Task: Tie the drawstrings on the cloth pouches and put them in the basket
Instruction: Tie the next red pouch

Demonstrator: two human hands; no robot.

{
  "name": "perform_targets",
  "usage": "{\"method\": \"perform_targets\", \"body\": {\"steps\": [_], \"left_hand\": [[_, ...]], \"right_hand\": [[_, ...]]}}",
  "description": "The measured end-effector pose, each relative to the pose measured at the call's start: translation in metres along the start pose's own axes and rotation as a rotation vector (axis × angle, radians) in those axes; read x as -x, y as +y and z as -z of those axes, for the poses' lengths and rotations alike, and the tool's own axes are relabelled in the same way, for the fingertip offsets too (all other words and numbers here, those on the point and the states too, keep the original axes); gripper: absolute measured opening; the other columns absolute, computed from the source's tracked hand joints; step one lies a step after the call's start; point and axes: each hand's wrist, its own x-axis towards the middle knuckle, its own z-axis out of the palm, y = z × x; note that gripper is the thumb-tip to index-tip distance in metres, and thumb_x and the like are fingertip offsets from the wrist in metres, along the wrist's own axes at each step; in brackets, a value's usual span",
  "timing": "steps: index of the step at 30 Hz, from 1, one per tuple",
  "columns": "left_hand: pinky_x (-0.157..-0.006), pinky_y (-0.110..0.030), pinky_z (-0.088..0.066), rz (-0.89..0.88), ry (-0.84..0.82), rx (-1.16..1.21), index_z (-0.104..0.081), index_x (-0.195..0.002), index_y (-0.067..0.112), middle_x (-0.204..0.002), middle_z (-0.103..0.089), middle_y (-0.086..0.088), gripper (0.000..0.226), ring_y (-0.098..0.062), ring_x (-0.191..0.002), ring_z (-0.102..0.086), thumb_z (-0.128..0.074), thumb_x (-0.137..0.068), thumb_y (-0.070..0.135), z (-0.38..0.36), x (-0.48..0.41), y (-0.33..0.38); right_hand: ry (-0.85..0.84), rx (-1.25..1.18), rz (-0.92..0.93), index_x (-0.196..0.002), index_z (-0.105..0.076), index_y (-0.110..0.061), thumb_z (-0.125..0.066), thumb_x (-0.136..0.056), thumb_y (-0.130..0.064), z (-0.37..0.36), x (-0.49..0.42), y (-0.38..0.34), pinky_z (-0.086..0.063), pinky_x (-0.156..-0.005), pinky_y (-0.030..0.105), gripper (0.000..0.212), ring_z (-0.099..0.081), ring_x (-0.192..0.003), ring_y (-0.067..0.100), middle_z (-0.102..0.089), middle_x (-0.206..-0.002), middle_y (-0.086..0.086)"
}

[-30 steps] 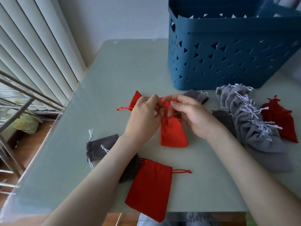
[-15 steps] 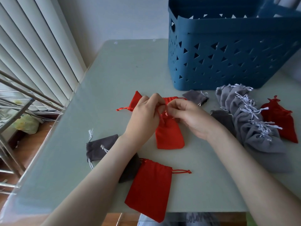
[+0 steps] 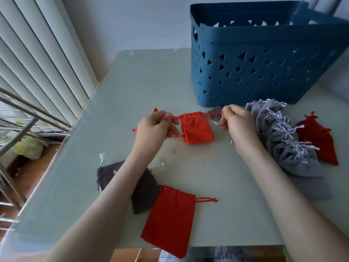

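While red pouch [image 3: 196, 129] is midway between table [image 3: 132, 87] side edges, left hand [image 3: 151, 133] pinches left cord [image 3: 170, 118], right hand [image 3: 236, 123] pinches right cord [image 3: 215, 113] (both taut, mouth gathered); basket [image 3: 264, 72] at far right corner.

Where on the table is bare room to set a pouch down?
Free: the far left of the table, left of the basket; also the middle, between the held red pouch and the flat red pouch. Crowded: the right side with the grey pouches, and the near left with the dark pouches.
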Motion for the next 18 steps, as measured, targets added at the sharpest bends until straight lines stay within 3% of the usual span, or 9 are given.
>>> {"method": "perform_targets", "body": {"steps": [3, 6, 9, 11, 14, 18], "left_hand": [[-0.051, -0.019, -0.036, 0.036, -0.114, 0.133, -0.06, -0.068, 0.009, -0.049, -0.058, 0.003, 0.04, -0.01, -0.047, -0.046, -0.04, -0.101, 0.016, 0.0, 0.0, 0.003], [-0.052, -0.018, -0.037, -0.033, -0.231, 0.108, -0.057, -0.074, 0.005, -0.049, -0.057, 0.003, 0.037, -0.01, -0.049, -0.044, -0.036, -0.102, 0.017, -0.002, 0.004, 0.009], [-0.056, -0.019, -0.039, -0.074, -0.272, 0.156, -0.057, -0.081, -0.003, -0.053, -0.059, 0.001, 0.035, -0.013, -0.053, -0.048, -0.037, -0.102, 0.018, -0.002, 0.007, 0.013], [-0.057, -0.021, -0.041, -0.057, -0.274, 0.284, -0.059, -0.081, 0.002, -0.056, -0.061, -0.001, 0.033, -0.015, -0.056, -0.052, -0.041, -0.098, 0.024, 0.001, 0.007, 0.016], [-0.06, -0.024, -0.04, -0.047, -0.223, 0.425, -0.06, -0.083, 0.009, -0.06, -0.062, -0.001, 0.025, -0.013, -0.058, -0.052, -0.043, -0.097, 0.022, 0.004, 0.004, 0.017], [-0.062, -0.021, -0.041, 0.01, -0.178, 0.529, -0.057, -0.088, 0.011, -0.065, -0.062, 0.0, 0.016, -0.009, -0.059, -0.051, -0.044, -0.097, 0.009, 0.004, 0.003, 0.015]], "right_hand": [[-0.123, 0.058, 0.176, -0.088, -0.063, -0.017, -0.057, -0.092, -0.017, -0.006, 0.008, -0.004, -0.043, -0.078, 0.02, 0.007, -0.06, -0.083, 0.009, -0.066, -0.087, -0.003], [-0.336, 0.05, 0.373, -0.112, -0.062, -0.027, -0.058, -0.089, -0.028, -0.013, 0.018, -0.012, -0.038, -0.096, 0.015, 0.023, -0.056, -0.11, 0.004, -0.064, -0.113, -0.008], [-0.473, 0.047, 0.372, -0.091, -0.067, -0.033, -0.057, -0.085, -0.039, -0.019, 0.026, -0.017, -0.041, -0.09, 0.027, 0.013, -0.058, -0.096, 0.01, -0.067, -0.094, -0.001], [-0.544, -0.034, 0.305, -0.08, -0.068, -0.029, -0.058, -0.083, -0.034, -0.017, 0.028, -0.019, -0.04, -0.083, 0.032, 0.012, -0.056, -0.084, 0.01, -0.065, -0.084, 0.001], [-0.638, -0.208, 0.238, -0.079, -0.067, -0.021, -0.059, -0.083, -0.024, -0.014, 0.031, -0.022, -0.037, -0.078, 0.031, 0.01, -0.056, -0.08, 0.014, -0.065, -0.078, -0.001], [-0.675, -0.386, 0.101, -0.081, -0.063, -0.015, -0.062, -0.08, -0.021, -0.014, 0.033, -0.023, -0.034, -0.075, 0.036, 0.007, -0.052, -0.078, 0.029, -0.062, -0.078, 0.017]]}}
